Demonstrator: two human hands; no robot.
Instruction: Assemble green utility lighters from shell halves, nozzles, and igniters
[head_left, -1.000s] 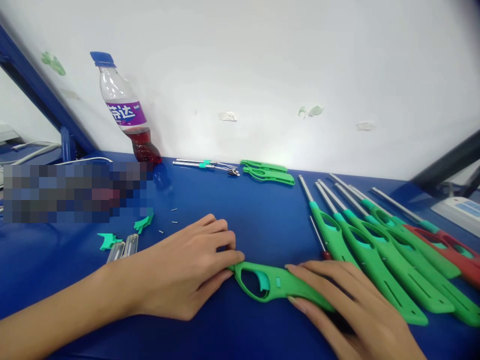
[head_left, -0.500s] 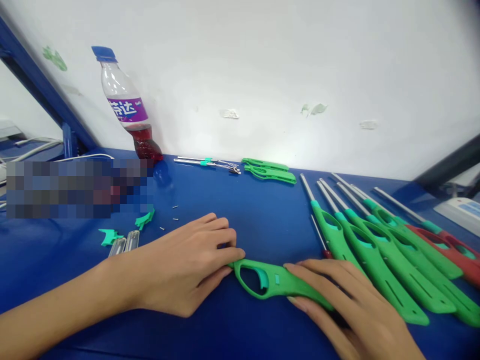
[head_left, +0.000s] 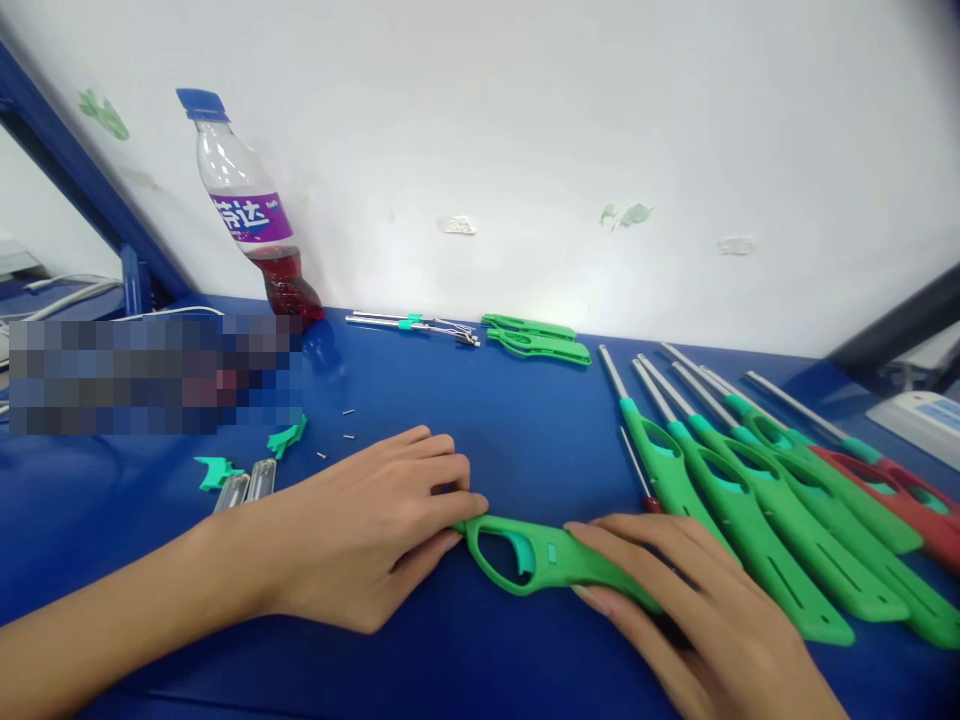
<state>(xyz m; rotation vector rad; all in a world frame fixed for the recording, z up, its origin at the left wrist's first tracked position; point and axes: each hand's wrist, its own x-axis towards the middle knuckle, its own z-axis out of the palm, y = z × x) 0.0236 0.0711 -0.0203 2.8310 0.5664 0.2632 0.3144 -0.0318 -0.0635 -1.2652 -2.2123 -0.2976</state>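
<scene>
Between my two hands lies a green utility lighter body (head_left: pixel 551 555) with a teal trigger in its finger loop. No metal tube shows on it; its front end is partly hidden by my fingers. My left hand (head_left: pixel 375 530) pinches that narrow front end between thumb and forefinger. Around the rear of the handle, my right hand (head_left: pixel 697 610) has its thumb on the near side and fingers on the far side. Just beyond the right hand lies a thin screwdriver (head_left: pixel 636 462), its dark red handle partly covered.
Several assembled green lighters (head_left: pixel 780 520) and red ones (head_left: pixel 892 490) lie at right. Two green shell halves (head_left: pixel 540 345) and metal tubes with wires (head_left: pixel 412 325) rest by the wall. At left are teal triggers (head_left: pixel 217 473), clear fuel tanks (head_left: pixel 261 480), small screws (head_left: pixel 349 436) and a bottle (head_left: pixel 251 215).
</scene>
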